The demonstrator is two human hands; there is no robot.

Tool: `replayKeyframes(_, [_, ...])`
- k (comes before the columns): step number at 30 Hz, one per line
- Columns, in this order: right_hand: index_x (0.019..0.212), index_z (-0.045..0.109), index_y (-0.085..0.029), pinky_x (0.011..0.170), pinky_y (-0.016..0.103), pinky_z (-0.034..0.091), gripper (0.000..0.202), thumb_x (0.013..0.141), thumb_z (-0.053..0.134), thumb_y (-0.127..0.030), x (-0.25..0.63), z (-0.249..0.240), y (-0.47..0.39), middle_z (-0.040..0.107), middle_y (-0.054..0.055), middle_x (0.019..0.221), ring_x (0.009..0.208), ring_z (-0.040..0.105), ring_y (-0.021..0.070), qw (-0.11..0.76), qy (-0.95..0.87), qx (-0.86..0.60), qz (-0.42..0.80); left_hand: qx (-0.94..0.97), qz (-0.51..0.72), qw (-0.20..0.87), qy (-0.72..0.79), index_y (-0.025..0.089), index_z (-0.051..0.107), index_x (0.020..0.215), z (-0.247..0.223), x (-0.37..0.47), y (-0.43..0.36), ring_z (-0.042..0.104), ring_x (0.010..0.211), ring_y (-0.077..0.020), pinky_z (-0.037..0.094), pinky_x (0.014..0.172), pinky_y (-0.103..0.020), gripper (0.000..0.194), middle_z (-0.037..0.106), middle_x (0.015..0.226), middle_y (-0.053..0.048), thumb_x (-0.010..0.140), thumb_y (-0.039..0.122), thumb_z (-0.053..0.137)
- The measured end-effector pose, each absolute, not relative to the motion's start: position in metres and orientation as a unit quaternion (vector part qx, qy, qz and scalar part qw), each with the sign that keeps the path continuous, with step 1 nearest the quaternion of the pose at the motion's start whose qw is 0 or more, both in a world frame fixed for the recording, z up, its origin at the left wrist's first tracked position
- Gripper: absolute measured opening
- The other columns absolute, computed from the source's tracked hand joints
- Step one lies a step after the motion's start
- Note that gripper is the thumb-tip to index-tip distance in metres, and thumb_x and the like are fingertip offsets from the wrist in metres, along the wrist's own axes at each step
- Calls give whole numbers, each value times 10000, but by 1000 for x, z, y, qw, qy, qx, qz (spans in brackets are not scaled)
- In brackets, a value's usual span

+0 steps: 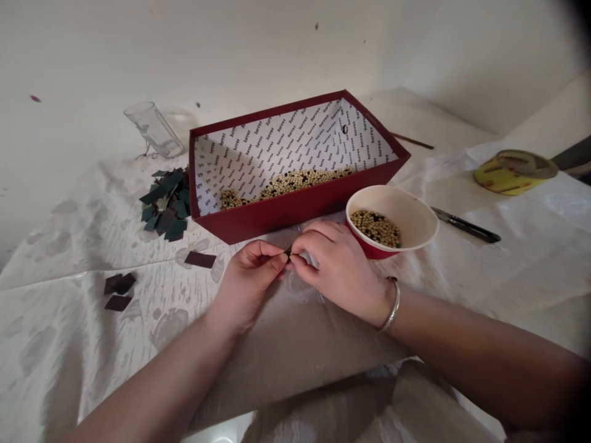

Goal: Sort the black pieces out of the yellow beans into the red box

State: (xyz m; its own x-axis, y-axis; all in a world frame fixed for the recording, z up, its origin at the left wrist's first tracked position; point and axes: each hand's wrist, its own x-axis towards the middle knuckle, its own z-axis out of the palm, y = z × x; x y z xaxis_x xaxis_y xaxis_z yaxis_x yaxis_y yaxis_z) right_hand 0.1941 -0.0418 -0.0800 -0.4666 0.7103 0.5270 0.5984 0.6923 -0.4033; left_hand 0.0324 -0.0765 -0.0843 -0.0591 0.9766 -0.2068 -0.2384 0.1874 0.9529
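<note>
My left hand and my right hand meet in front of the red box, thumbs and fingertips closed together. Between them they pinch a small dark thing; it is too small and too covered for me to tell its kind. The red box, lined with printed paper, holds a heap of pale and black beads along its near wall. Right behind my right hand stands a red-and-white paper bowl with more beads in it. A dark rectangular piece lies left of my left hand.
A pile of dark green pieces lies left of the box, with several dark pieces nearer me. A clear glass leans at the back. On the right are a black-handled knife and a yellow tin.
</note>
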Motion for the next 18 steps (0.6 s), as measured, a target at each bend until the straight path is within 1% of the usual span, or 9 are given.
replayKeyframes(3, [772, 613, -180, 776, 341, 407, 73, 827, 593, -136, 193, -80, -43, 605, 27, 823, 830, 571, 196, 347, -849, -392, 72, 372, 522, 572, 512, 181, 695, 732, -84, 33, -77, 577, 588, -75, 452, 597, -190, 97, 691, 652, 14, 729, 227, 781])
replayKeyframes(10, [770, 604, -192, 765, 369, 353, 107, 868, 560, -186, 194, -80, -44, 607, 22, 827, 821, 557, 203, 326, -866, -380, 0, 371, 522, 568, 517, 174, 684, 724, -82, 33, -77, 575, 590, -76, 448, 595, -189, 96, 699, 651, 5, 731, 217, 770])
replayKeyframes(14, [752, 597, -190, 775, 360, 358, 114, 857, 562, -162, 194, -80, -42, 602, 22, 815, 811, 559, 196, 336, -853, -398, 4, 372, 525, 561, 521, 167, 683, 740, -81, 34, -78, 584, 595, -78, 451, 593, -185, 100, 713, 664, -8, 734, 221, 767])
replayKeyframes(18, [777, 601, -198, 749, 357, 364, 112, 877, 556, -180, 193, -82, -42, 599, 21, 833, 814, 554, 200, 322, -865, -384, 17, 356, 534, 566, 517, 163, 673, 724, -81, 37, -78, 577, 572, -77, 459, 591, -195, 108, 703, 652, 1, 711, 208, 771])
